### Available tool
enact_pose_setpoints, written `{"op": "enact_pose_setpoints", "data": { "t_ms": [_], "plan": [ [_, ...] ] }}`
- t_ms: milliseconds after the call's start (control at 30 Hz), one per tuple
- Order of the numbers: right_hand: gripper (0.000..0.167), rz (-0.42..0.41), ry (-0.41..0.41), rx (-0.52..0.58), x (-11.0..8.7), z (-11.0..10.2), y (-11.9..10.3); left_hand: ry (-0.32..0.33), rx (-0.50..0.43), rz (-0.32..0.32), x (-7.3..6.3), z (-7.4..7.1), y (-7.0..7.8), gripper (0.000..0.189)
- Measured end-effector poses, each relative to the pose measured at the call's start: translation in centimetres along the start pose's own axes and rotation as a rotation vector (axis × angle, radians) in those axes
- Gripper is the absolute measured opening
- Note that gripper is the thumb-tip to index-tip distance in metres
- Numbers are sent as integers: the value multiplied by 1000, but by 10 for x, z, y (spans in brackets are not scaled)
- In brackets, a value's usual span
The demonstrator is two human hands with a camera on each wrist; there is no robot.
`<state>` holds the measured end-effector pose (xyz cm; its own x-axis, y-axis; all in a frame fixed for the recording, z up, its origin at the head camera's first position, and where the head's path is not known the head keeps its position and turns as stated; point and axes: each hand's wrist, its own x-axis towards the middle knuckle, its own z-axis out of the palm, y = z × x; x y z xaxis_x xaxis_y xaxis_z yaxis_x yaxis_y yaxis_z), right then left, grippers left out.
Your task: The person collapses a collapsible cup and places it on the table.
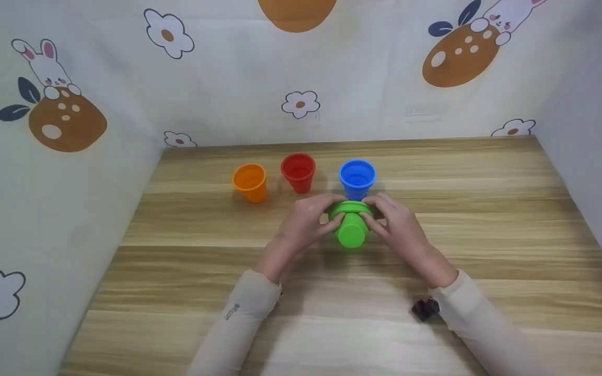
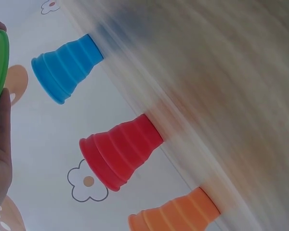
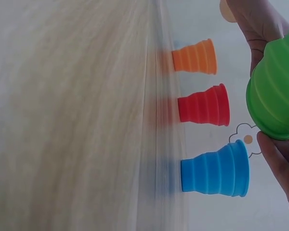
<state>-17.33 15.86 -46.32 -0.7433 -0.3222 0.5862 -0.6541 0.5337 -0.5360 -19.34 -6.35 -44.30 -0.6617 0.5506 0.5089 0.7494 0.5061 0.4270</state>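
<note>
Between my two hands is a green collapsible cup (image 1: 351, 232), tilted so that its base faces the head camera and its rim points away. My left hand (image 1: 305, 222) grips one side of the rim with fingers and thumb, and my right hand (image 1: 401, 225) grips the other. In the right wrist view the ribbed green cup (image 3: 274, 89) is off the table. Just beyond it a blue cup (image 1: 357, 178) stands upright. A red cup (image 1: 298, 172) and an orange cup (image 1: 250, 183) stand to its left, mouths up. The green cup's inside is hidden.
The wood-grain table (image 1: 186, 292) meets a patterned wall (image 1: 238, 94) at the back, with more wall at both sides. A small black object (image 1: 425, 309) sits by the right sleeve cuff (image 1: 452, 292).
</note>
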Motion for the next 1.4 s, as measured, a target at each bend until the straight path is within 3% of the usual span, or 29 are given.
{"op": "enact_pose_setpoints", "data": {
  "t_ms": [233, 533, 700, 1033, 1400],
  "plan": [
    [16, -74, 33, -46, -1, 1, 4, -52, 9, -22, -1, -3, 2, 28],
    [21, -163, 42, -131, -1, -2, 6, -218, -121, -158, 2, -9, 4, 30],
    [24, -198, 36, -167, 0, -4, 5, -272, -193, -225, 5, -10, 6, 31],
    [32, -178, -1, -140, -2, -5, 7, -269, -259, -267, 5, -8, 4, 30],
    [41, -120, -47, -22, -4, -7, 9, -226, -234, -227, 3, -10, 4, 26]
  ]
}}
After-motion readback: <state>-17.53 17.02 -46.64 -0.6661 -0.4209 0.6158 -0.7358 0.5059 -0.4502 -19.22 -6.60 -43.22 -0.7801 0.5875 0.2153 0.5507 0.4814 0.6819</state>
